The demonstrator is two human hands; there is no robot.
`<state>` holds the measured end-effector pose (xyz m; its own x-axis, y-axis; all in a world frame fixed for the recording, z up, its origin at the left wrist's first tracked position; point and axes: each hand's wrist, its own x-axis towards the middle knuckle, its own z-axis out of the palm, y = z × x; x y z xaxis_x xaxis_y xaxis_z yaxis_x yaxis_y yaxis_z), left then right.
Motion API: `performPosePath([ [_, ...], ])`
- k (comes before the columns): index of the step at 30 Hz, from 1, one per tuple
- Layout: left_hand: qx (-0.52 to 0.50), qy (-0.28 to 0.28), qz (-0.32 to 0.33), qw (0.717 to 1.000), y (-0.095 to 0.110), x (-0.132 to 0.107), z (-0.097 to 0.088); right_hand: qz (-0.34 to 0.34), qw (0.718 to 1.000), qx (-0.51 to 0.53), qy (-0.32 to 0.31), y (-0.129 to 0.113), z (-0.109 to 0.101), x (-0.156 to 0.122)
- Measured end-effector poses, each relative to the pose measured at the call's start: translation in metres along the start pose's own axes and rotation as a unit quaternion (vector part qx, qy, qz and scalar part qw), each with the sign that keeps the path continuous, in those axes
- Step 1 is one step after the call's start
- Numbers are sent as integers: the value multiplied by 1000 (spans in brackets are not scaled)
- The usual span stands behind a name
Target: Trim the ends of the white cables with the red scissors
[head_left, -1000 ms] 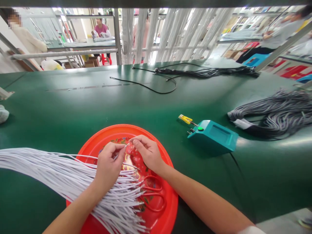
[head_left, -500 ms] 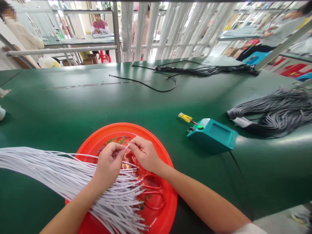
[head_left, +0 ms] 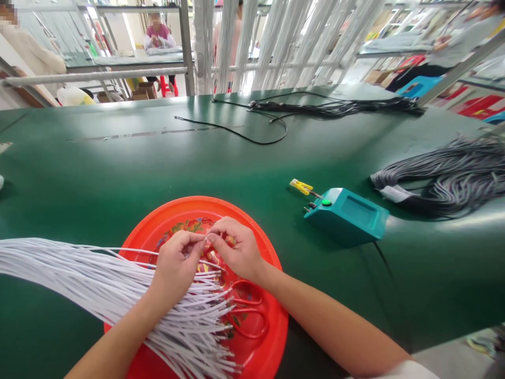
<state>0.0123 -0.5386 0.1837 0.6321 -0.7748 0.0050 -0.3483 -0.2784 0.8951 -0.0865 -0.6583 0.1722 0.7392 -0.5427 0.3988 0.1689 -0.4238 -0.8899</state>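
Note:
Above a round red tray [head_left: 197, 202], my two hands meet fingertip to fingertip. My left hand [head_left: 175, 263] pinches the end of a white cord [head_left: 138, 251]. At its tip, the thumb and index finger of my right hand [head_left: 239, 252] are closed on the same cord end, which they mostly hide. A thick bundle of white cords [head_left: 114, 289] runs from the left under my left forearm, its metal-looking ends fanned out over the flowered tray. Red-handled scissors [head_left: 265, 327] lie in the tray, their blades hidden beneath the cords.
Right of the tray stands a teal device [head_left: 351, 221] with a green button and a yellow clip [head_left: 302, 187]. Grey cords [head_left: 442, 184] lie coiled farther right. Black cords [head_left: 335, 108] stretch along the back of the green table [head_left: 98, 179]. People sit beyond hanging white cords [head_left: 272, 47].
My right fingers have closed in on the cord tip, so less of its white end shows between my hands. The camera view has shifted slightly.

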Motion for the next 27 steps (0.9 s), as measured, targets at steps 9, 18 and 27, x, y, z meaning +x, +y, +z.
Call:
performPosePath([
  [9, -40, 16, -25, 999, 4, 3, 1, 179, 983, 34, 10, 7, 2, 5],
  [18, -12, 12, -8, 1000, 3, 2, 0, 108, 991, 76, -6, 3, 1, 2],
  [27, 5, 14, -13, 1000, 5, 1, -1, 98, 995, 14, -8, 4, 3, 0],
])
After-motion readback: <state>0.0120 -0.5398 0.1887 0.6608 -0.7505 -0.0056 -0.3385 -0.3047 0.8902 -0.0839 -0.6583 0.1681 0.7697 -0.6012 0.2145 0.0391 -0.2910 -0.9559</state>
